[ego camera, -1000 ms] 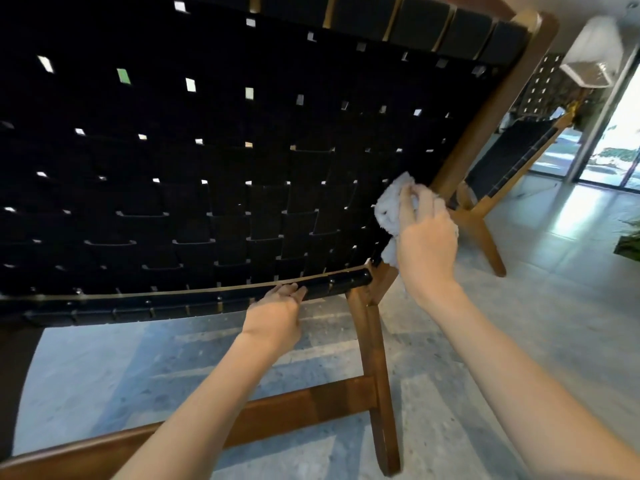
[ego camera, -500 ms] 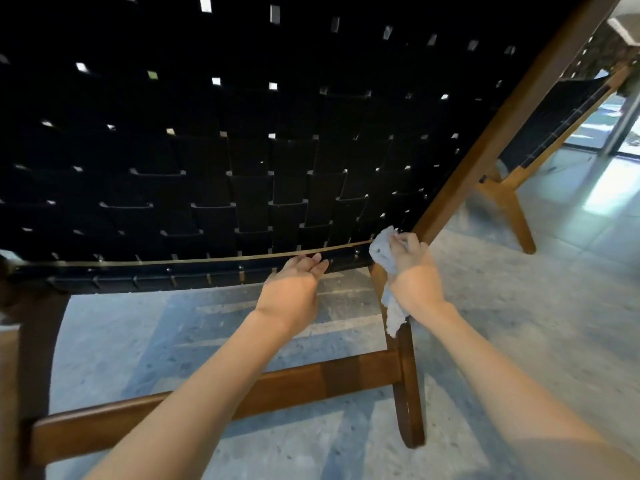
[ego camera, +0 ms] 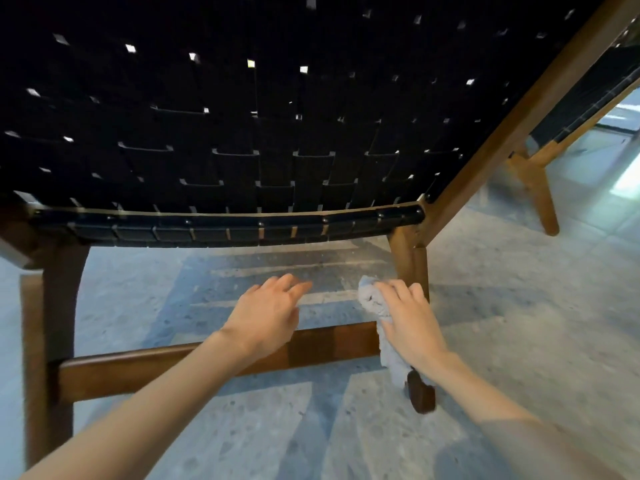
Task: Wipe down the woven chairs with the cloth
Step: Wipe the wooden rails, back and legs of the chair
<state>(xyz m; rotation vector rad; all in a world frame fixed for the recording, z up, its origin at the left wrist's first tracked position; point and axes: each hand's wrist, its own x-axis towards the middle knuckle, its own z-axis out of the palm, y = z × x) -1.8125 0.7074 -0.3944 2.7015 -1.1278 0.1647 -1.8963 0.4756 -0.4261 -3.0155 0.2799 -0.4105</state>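
A woven chair (ego camera: 263, 140), black straps on a brown wooden frame, is filling the upper view. A second woven chair (ego camera: 588, 88) is standing beyond it at the right. The pale grey cloth (ego camera: 372, 301) is bunching against the near chair's right leg (ego camera: 410, 258), gripped by the right hand (ego camera: 412, 327).
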